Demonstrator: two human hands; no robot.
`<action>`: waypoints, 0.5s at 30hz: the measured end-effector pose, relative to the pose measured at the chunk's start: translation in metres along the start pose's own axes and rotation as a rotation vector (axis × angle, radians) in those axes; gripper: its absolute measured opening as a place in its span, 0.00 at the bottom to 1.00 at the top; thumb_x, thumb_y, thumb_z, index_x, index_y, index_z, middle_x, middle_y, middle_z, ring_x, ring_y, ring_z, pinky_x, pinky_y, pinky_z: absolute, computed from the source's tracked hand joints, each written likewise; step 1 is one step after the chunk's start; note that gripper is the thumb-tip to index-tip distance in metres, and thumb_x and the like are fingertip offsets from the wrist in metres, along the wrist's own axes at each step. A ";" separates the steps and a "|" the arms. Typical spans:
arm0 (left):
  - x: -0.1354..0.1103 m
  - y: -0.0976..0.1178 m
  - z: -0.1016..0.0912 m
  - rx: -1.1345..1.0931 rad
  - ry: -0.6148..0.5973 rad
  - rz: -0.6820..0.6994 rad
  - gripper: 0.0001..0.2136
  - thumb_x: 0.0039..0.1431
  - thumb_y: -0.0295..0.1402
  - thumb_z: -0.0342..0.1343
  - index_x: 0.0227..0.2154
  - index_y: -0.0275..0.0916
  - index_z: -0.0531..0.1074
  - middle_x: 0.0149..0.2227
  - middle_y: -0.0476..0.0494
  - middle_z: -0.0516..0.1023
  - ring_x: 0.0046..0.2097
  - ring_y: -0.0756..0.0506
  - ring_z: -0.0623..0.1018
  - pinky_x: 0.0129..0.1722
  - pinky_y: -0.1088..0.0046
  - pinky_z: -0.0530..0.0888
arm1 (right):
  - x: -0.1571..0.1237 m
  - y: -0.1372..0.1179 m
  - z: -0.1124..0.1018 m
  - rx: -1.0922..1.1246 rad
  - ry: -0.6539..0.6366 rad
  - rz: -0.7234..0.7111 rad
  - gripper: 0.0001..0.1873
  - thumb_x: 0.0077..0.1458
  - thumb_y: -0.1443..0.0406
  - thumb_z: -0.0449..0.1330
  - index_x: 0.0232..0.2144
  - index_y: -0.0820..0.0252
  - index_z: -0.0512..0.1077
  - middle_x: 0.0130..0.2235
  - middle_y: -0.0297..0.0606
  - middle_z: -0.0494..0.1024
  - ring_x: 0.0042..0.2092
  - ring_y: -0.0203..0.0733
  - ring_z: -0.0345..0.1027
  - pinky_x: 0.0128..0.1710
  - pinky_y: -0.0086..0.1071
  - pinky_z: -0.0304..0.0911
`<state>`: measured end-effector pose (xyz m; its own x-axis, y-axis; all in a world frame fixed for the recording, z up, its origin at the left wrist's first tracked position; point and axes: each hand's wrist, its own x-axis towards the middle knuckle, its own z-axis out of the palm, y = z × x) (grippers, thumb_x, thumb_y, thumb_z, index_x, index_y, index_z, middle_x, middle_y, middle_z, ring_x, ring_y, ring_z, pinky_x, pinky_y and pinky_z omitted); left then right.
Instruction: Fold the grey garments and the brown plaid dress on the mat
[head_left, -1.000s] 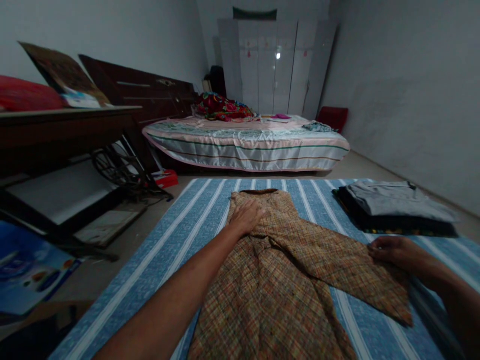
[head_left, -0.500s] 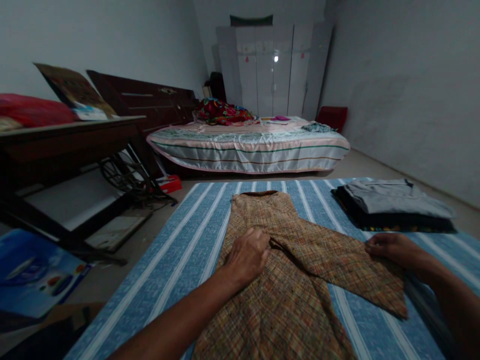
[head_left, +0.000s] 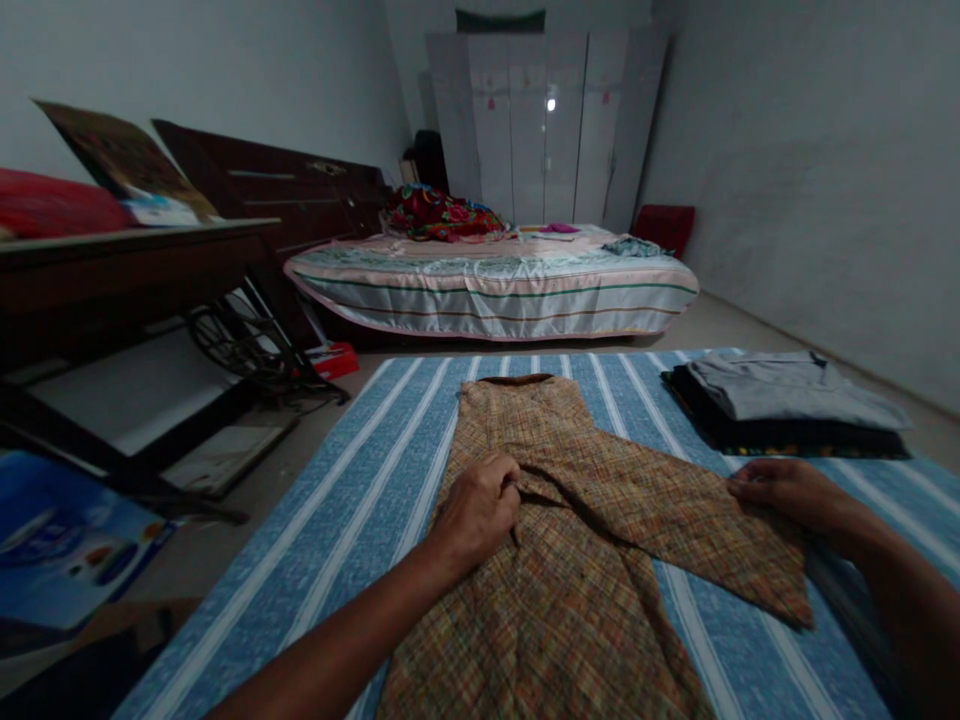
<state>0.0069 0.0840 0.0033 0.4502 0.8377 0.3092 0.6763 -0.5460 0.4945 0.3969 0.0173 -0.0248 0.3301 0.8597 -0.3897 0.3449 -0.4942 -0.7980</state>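
A brown checked long garment (head_left: 570,590) lies on a blue-and-white striped cloth (head_left: 337,480), its collar end away from me. One sleeve (head_left: 675,500) stretches out to the right. My left hand (head_left: 480,508) is closed on the garment's middle, pinching the fabric near a fold. With thumb and fingers together, my right hand (head_left: 787,492) grips the upper edge of the sleeve. The fingertips of both hands are partly hidden by the cloth and the hands themselves.
Folded clothes, grey over black (head_left: 787,400), are stacked at the right. Behind stands a bed (head_left: 495,290) with a red floral blanket (head_left: 450,215). A treadle table (head_left: 135,260) and a blue box (head_left: 67,540) are at the left. A wardrobe (head_left: 525,130) stands at the back.
My left hand has shifted slightly left and pulls up a small pinch of fabric. My right hand keeps its place on the sleeve. The view has tilted a little.
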 end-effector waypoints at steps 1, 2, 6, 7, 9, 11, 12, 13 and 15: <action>-0.001 -0.001 0.001 -0.038 0.018 -0.026 0.08 0.49 0.20 0.48 0.27 0.40 0.66 0.26 0.50 0.70 0.30 0.48 0.72 0.32 0.73 0.66 | 0.000 0.000 0.000 0.010 -0.002 0.003 0.21 0.25 0.50 0.68 0.17 0.58 0.70 0.18 0.33 0.71 0.21 0.35 0.61 0.21 0.29 0.57; -0.002 -0.002 0.002 -0.067 0.033 -0.048 0.07 0.49 0.21 0.48 0.27 0.40 0.66 0.25 0.51 0.70 0.29 0.48 0.71 0.31 0.73 0.65 | 0.000 0.000 0.000 0.019 -0.006 0.003 0.21 0.24 0.50 0.68 0.17 0.58 0.69 0.18 0.33 0.71 0.21 0.35 0.61 0.21 0.29 0.57; -0.008 -0.002 0.004 -0.132 0.091 -0.095 0.07 0.49 0.22 0.47 0.27 0.40 0.66 0.26 0.51 0.70 0.29 0.49 0.72 0.31 0.74 0.66 | 0.000 0.000 0.001 0.020 0.000 -0.009 0.22 0.24 0.49 0.68 0.17 0.58 0.69 0.18 0.34 0.71 0.21 0.35 0.61 0.21 0.29 0.57; -0.010 -0.002 0.004 -0.136 0.100 -0.093 0.07 0.50 0.22 0.47 0.27 0.41 0.66 0.26 0.51 0.71 0.30 0.49 0.72 0.31 0.74 0.66 | -0.001 0.000 0.001 0.010 0.003 -0.012 0.22 0.25 0.49 0.68 0.17 0.58 0.69 0.18 0.34 0.70 0.21 0.35 0.61 0.21 0.29 0.57; -0.013 -0.002 0.003 -0.105 0.112 -0.061 0.06 0.51 0.23 0.47 0.28 0.41 0.65 0.27 0.51 0.71 0.30 0.49 0.72 0.32 0.74 0.67 | -0.001 -0.001 0.001 0.002 0.001 -0.018 0.22 0.26 0.49 0.68 0.17 0.58 0.68 0.18 0.34 0.71 0.21 0.36 0.62 0.21 0.30 0.57; -0.018 -0.003 0.001 -0.032 0.119 0.015 0.06 0.51 0.23 0.46 0.28 0.41 0.63 0.27 0.50 0.69 0.30 0.48 0.71 0.32 0.73 0.67 | -0.002 -0.002 0.001 0.003 -0.001 -0.025 0.23 0.26 0.48 0.68 0.18 0.58 0.68 0.18 0.34 0.71 0.21 0.36 0.63 0.21 0.30 0.58; -0.020 -0.004 0.000 0.009 0.123 0.063 0.07 0.52 0.22 0.45 0.27 0.41 0.62 0.27 0.50 0.68 0.31 0.48 0.70 0.32 0.72 0.66 | -0.002 -0.002 0.001 0.005 0.001 -0.025 0.23 0.26 0.48 0.69 0.18 0.58 0.69 0.18 0.34 0.71 0.21 0.36 0.63 0.21 0.30 0.57; -0.021 -0.005 0.000 0.048 0.125 0.112 0.07 0.52 0.22 0.44 0.26 0.41 0.61 0.27 0.50 0.68 0.31 0.48 0.70 0.32 0.72 0.66 | -0.003 -0.002 0.002 0.006 0.005 -0.022 0.23 0.26 0.48 0.69 0.18 0.58 0.69 0.18 0.35 0.71 0.21 0.36 0.62 0.21 0.30 0.57; -0.025 -0.008 -0.001 0.115 0.125 0.192 0.08 0.53 0.22 0.43 0.25 0.42 0.59 0.27 0.49 0.67 0.31 0.48 0.69 0.31 0.72 0.66 | -0.004 -0.003 0.002 0.003 0.011 -0.017 0.23 0.26 0.47 0.69 0.18 0.59 0.69 0.18 0.35 0.71 0.21 0.36 0.63 0.21 0.30 0.57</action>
<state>-0.0100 0.0676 -0.0070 0.5062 0.7094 0.4904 0.6503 -0.6875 0.3232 0.3931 0.0157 -0.0220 0.3341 0.8663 -0.3714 0.3474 -0.4795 -0.8059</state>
